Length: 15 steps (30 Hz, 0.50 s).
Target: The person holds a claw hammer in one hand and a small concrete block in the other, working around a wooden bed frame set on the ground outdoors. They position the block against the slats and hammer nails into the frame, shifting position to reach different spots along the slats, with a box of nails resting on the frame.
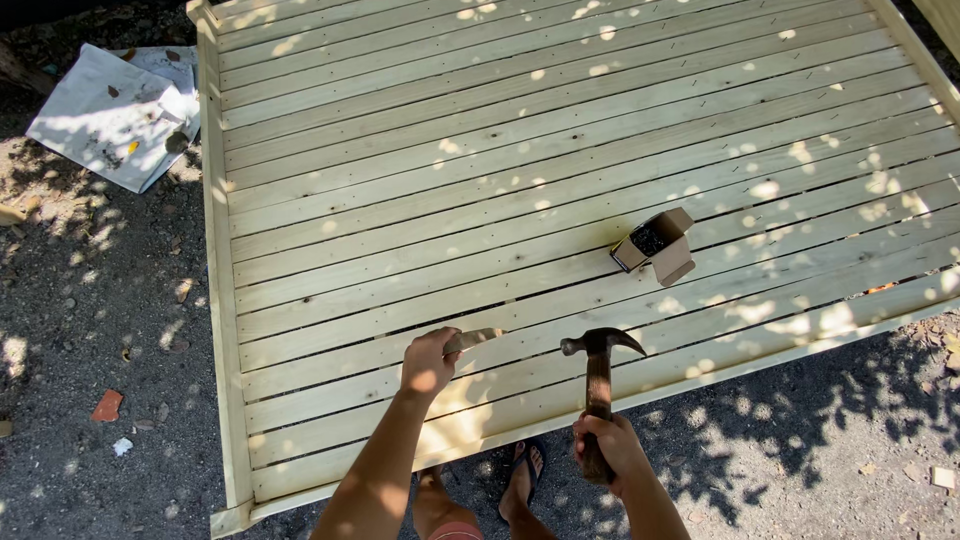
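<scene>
- One claw hammer (598, 385): wooden handle gripped in the closed right hand (606, 447), head raised above the slats.
- One left hand (432, 360): fingers pinched together against a slat; whatever they hold is too small to identify.
- One open cardboard box (657, 246): dark contents, resting on the slats beyond the hammer.
- One pale wooden slatted panel (520, 150): lies flat on dark gravel ground (100, 330), outdoors, in dappled shade.
- One white sheet (110, 115): on the ground beside the panel's far left corner.

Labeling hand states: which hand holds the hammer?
The right hand, wrapped around the wooden handle of the claw hammer. The left hand instead pinches something small against the slatted wooden panel.
</scene>
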### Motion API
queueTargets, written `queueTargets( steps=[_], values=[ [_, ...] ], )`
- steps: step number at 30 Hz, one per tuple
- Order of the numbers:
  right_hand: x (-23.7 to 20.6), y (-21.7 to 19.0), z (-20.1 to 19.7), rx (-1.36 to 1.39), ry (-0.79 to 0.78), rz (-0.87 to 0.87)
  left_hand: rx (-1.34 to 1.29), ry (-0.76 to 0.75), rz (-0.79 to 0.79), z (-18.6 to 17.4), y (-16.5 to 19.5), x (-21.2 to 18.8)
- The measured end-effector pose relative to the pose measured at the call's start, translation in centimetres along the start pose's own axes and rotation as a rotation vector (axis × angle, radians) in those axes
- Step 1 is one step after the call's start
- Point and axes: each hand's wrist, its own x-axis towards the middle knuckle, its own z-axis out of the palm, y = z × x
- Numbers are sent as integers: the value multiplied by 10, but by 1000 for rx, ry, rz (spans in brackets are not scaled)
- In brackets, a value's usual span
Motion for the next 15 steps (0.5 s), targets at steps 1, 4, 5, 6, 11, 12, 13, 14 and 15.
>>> queueTargets(
  steps=[1, 4, 5, 6, 11, 12, 13, 14, 15],
  values=[
    [4, 1, -3, -20, 6, 15, 10, -2, -7, 7, -3, -6],
    [13, 1, -8, -100, 3, 44, 27, 50, -23, 24, -8, -14],
    [16, 2, -9, -127, 1, 54, 26, 99, -27, 28, -9, -15],
    [18, 2, -10, -136, -12, 48, 23, 148, -32, 31, -11, -15],
    [25, 2, -10, -232, -32, 52, 141, 89, -101, 24, -24, -16],
    [27, 1, -9, -246, -39, 47, 170, 68, -124, 20, -27, -16],
    [29, -1, -8, -259, -46, 44, 188, 55, -123, 17, -30, -15],
    [32, -2, -8, -271, -53, 41, 208, 40, -122, 14, -32, -15],
    [34, -3, -6, -296, -81, 18, 227, 25, -120, 12, -34, -13]
  ],
)
